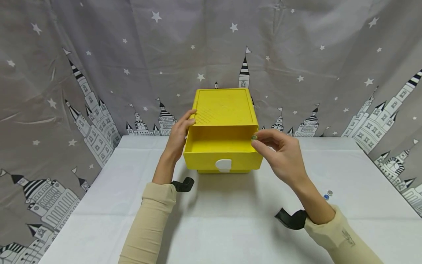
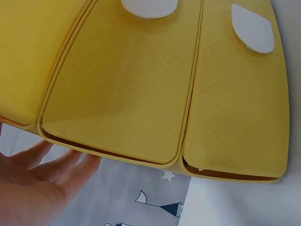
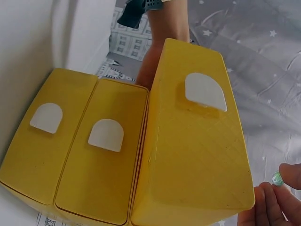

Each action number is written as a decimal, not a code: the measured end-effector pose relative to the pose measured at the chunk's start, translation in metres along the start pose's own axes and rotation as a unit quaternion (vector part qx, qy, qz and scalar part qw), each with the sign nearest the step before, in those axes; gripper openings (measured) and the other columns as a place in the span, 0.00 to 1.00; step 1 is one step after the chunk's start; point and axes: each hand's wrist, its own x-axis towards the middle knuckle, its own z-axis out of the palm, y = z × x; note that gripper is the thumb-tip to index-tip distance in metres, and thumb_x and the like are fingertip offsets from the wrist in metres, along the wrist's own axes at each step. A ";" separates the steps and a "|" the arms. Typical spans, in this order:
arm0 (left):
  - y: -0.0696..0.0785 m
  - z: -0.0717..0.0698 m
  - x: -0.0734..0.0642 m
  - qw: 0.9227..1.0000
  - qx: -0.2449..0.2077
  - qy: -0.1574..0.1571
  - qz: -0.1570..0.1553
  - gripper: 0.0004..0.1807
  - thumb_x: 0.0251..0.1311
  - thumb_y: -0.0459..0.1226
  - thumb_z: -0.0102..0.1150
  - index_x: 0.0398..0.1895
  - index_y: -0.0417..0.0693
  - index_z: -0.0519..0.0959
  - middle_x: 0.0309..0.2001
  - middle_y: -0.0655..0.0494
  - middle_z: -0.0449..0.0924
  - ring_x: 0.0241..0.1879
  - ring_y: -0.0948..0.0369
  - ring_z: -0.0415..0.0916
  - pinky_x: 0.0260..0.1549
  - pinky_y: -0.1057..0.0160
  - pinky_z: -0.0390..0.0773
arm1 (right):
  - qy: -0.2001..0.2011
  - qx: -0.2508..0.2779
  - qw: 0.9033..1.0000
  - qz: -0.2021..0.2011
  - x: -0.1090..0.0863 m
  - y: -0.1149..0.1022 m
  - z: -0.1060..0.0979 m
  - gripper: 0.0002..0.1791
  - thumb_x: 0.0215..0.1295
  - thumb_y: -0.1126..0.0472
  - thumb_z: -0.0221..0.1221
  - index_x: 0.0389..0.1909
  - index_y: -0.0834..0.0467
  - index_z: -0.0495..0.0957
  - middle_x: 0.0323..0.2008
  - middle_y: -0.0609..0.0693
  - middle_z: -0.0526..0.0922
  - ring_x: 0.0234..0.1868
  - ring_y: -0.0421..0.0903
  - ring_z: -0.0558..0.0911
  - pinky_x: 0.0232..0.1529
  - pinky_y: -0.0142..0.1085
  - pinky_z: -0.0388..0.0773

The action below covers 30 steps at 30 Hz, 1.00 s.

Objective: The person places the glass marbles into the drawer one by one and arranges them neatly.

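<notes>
A yellow drawer unit (image 1: 225,106) stands on the table with its top drawer (image 1: 201,161) pulled out. Three drawers with white handles show in the right wrist view; the two lower drawers (image 3: 94,174) are closed. My left hand (image 1: 178,135) rests against the unit's left side, fingers fairly straight and fingertips at the top edge. In the left wrist view, its fingers (image 2: 77,172) reach behind the side edge. Between thumb and fingertips, my right hand (image 1: 280,152) pinches a small greenish glass marble (image 3: 277,178) by the drawer's right rim.
A small blue round piece (image 1: 326,197) and a greyish one (image 1: 330,192) lie on the white table (image 1: 227,234), near the right forearm. Behind the table hangs a grey curtain (image 1: 184,33) with printed stars and castles. Black straps (image 1: 291,220) hang at both wrists.
</notes>
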 end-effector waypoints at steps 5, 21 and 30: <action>0.000 0.000 0.000 1.000 0.002 0.002 0.000 0.27 0.73 0.43 0.45 0.74 0.53 0.65 0.75 0.56 0.56 0.71 0.57 0.57 0.65 0.48 0.61 | -0.004 -0.002 1.000 0.004 0.003 0.002 0.002 0.09 0.62 0.73 0.63 0.43 0.70 0.82 0.37 0.57 0.84 0.38 0.42 0.82 0.49 0.29 0.77; 0.001 0.000 0.001 1.000 0.005 -0.001 -0.002 0.27 0.73 0.44 0.45 0.74 0.53 0.65 0.74 0.56 0.57 0.69 0.56 0.59 0.62 0.47 0.63 | -0.024 -0.013 0.999 0.024 0.010 0.011 0.003 0.10 0.63 0.70 0.63 0.44 0.69 0.81 0.39 0.56 0.84 0.40 0.47 0.81 0.49 0.30 0.76; -0.001 -0.001 0.000 1.000 0.004 -0.002 -0.007 0.27 0.73 0.44 0.45 0.74 0.54 0.65 0.75 0.56 0.57 0.70 0.55 0.59 0.61 0.44 0.64 | -0.020 -0.013 0.999 0.025 0.009 0.014 0.002 0.11 0.63 0.70 0.64 0.46 0.70 0.81 0.40 0.56 0.83 0.41 0.45 0.81 0.50 0.29 0.76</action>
